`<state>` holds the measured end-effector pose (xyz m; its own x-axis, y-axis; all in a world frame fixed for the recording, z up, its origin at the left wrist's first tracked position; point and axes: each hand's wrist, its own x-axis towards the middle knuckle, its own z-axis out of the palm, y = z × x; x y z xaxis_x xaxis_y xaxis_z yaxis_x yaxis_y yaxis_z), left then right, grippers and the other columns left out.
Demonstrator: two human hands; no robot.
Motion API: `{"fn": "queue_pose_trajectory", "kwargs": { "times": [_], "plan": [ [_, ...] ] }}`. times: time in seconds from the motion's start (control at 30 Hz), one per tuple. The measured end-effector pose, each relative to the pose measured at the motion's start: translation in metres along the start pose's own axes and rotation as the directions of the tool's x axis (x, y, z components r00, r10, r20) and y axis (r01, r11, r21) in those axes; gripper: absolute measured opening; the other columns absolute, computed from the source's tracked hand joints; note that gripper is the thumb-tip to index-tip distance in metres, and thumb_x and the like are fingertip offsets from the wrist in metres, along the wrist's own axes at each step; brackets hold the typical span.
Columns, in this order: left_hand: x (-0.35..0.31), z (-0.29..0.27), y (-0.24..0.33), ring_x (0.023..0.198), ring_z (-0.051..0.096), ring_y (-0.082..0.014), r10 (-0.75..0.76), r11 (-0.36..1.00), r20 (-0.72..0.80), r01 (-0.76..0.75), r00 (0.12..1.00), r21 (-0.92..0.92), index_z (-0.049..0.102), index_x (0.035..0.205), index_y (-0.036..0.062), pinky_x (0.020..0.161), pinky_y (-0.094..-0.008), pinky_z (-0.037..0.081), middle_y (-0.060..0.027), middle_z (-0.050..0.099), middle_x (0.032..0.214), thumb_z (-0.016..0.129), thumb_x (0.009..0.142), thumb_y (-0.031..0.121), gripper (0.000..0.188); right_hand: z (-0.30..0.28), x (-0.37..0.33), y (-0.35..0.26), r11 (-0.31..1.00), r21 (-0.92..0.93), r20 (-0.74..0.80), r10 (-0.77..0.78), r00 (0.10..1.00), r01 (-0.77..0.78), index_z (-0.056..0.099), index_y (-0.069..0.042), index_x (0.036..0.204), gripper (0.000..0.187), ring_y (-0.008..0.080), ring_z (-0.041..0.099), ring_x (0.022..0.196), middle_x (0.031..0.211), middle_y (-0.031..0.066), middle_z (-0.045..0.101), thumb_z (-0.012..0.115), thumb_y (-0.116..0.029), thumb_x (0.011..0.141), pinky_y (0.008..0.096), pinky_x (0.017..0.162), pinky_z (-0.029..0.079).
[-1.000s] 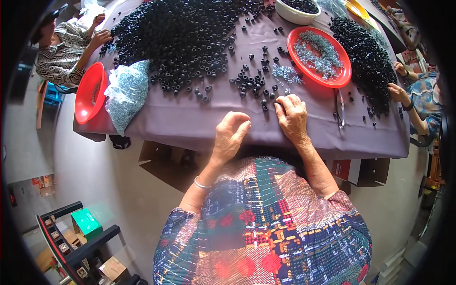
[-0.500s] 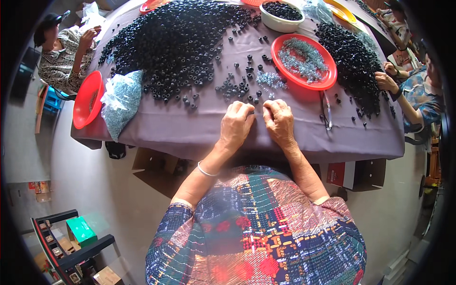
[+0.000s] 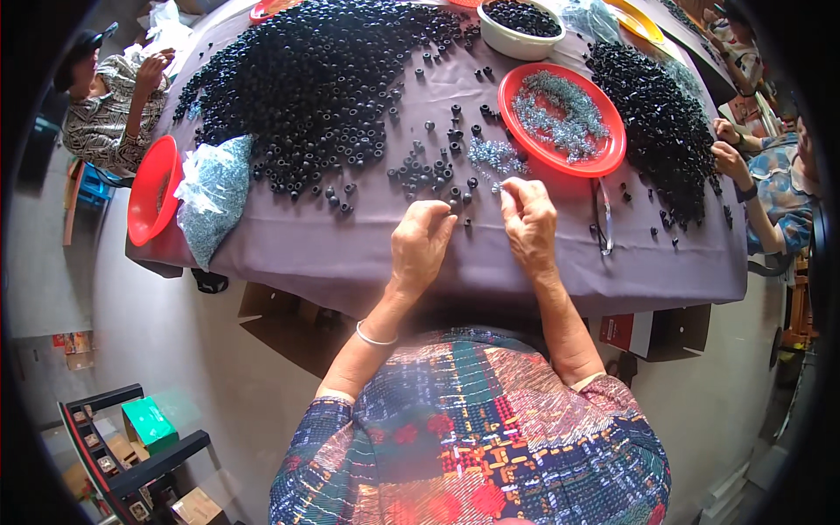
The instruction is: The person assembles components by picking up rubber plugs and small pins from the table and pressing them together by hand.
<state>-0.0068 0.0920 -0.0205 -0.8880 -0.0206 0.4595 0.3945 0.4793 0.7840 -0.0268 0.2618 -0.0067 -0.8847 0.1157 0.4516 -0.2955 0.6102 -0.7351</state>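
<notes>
My left hand (image 3: 420, 247) is over the front of the cloth, fingers curled and thumb close to the index finger, beside a loose group of small round black parts (image 3: 420, 175). Whatever may be in its fingertips is too small to tell. My right hand (image 3: 531, 227) has its thumb and index finger bent together at the edge of a small pile of clear bluish pieces (image 3: 496, 157). Its fingertips touch or nearly touch them; a held piece cannot be made out. One black part (image 3: 468, 223) lies on the cloth between my hands.
A large heap of black parts (image 3: 289, 96) spreads at left, another heap (image 3: 652, 122) at right. A red plate (image 3: 612, 156) holds clear pieces. Nearby are a white tub (image 3: 516, 44), a bag of clear pieces (image 3: 214, 197) and a red bowl (image 3: 144, 197). Co-workers sit at both sides.
My hands have moved apart from close together. The left went left and slightly down; the right went a little right, to the clear pieces. A black part now shows between them.
</notes>
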Motion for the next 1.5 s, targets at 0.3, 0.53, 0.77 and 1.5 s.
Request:
{"fn": "queue_pose_trajectory", "kwargs": {
  "times": [0.3, 0.53, 0.77, 1.5],
  "plan": [
    [-0.001, -0.003, -0.002, 0.073, 0.057, -0.0092, -0.098, 0.979, -0.002, 0.096, 0.995, -0.181, 0.062, 0.093, 0.0019, 0.059, -0.0211, 0.047, -0.0045, 0.06, 0.091, 0.067, 0.077, -0.005, 0.018, 0.015, 0.005, -0.002, 0.915, -0.399, 0.08, -0.026, 0.996, 0.056, 0.062, -0.007, 0.095, 0.018, 0.0264, 0.057, 0.078, 0.087, 0.0098, 0.053, 0.065, -0.01, 0.077, 0.0374, 0.069, 0.047],
    [0.0, -0.005, 0.002, 0.077, 0.057, -0.0076, -0.166, 0.945, 0.011, 0.162, 0.986, -0.283, 0.063, 0.095, 0.0024, 0.062, -0.0196, 0.049, -0.0048, 0.059, 0.096, 0.066, 0.076, -0.008, 0.022, 0.012, 0.001, 0.007, 0.962, -0.201, -0.001, -0.189, 0.982, 0.185, 0.059, -0.003, 0.091, 0.019, 0.0161, 0.057, 0.065, 0.077, 0.0054, 0.058, 0.067, 0.003, 0.074, 0.028, 0.057, 0.045],
    [0.002, -0.005, -0.006, 0.071, 0.055, -0.0071, -0.053, 0.991, -0.065, 0.045, 0.996, -0.124, 0.062, 0.095, 0.0025, 0.059, -0.0189, 0.046, -0.0035, 0.057, 0.095, 0.066, 0.075, -0.008, 0.023, 0.0, 0.001, 0.002, 0.713, 0.564, 0.272, 0.316, 0.909, -0.416, 0.06, -0.001, 0.095, 0.011, 0.0056, 0.058, 0.07, 0.082, 0.0015, 0.063, 0.064, -0.003, 0.084, 0.0172, 0.062, 0.045],
    [0.008, -0.023, 0.007, 0.075, 0.059, -0.0108, -0.162, 0.811, 0.194, 0.243, 0.967, -0.533, 0.066, 0.097, 0.001, 0.062, -0.0212, 0.049, -0.0062, 0.063, 0.086, 0.069, 0.076, -0.002, 0.021, 0.007, 0.0, -0.021, 0.368, 0.614, 0.671, 0.222, 0.708, -0.698, 0.063, 0.001, 0.09, 0.013, 0.0052, 0.052, 0.067, 0.078, 0.001, 0.062, 0.067, -0.008, 0.082, 0.0192, 0.061, 0.042]
  ]
}}
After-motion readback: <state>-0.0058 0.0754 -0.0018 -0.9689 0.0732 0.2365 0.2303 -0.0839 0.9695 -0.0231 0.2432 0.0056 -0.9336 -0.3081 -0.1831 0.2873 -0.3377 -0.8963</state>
